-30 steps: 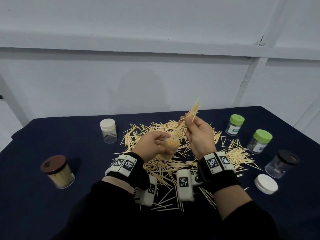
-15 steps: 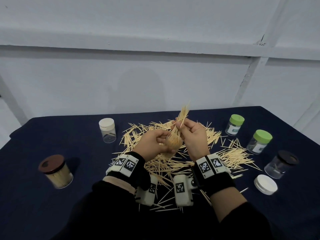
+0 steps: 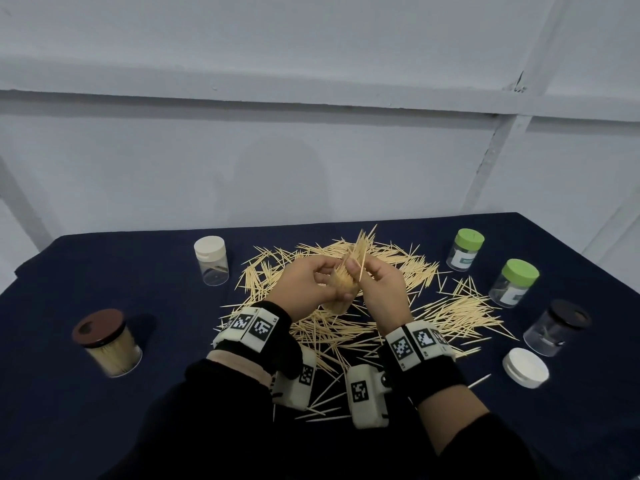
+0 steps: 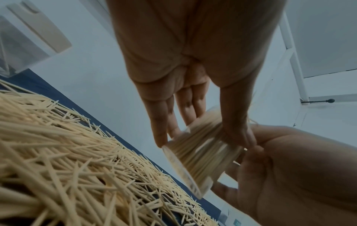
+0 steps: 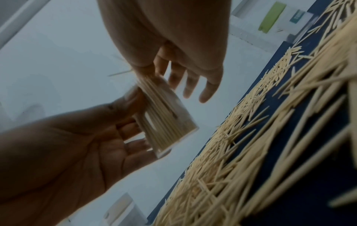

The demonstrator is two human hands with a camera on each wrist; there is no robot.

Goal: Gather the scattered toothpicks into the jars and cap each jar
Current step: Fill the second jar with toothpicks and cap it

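Both hands met: left fingers point(image 4: 164, 120) clamped the jar point(image 3: 341, 289), right fingers point(image 3: 353, 266) had lowered a pinched toothpick bundle point(image 3: 360, 249) into it.

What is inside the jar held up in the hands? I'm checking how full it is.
The jar is packed with upright toothpicks, some sticking out; its mouth is covered by the fingers.

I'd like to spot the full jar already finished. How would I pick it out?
Start at the dark blue table and look to its left side, well away from the toothpick pile. The jar standing there alone has a brown lid and is packed with toothpicks; the other capped jars look nearly empty.
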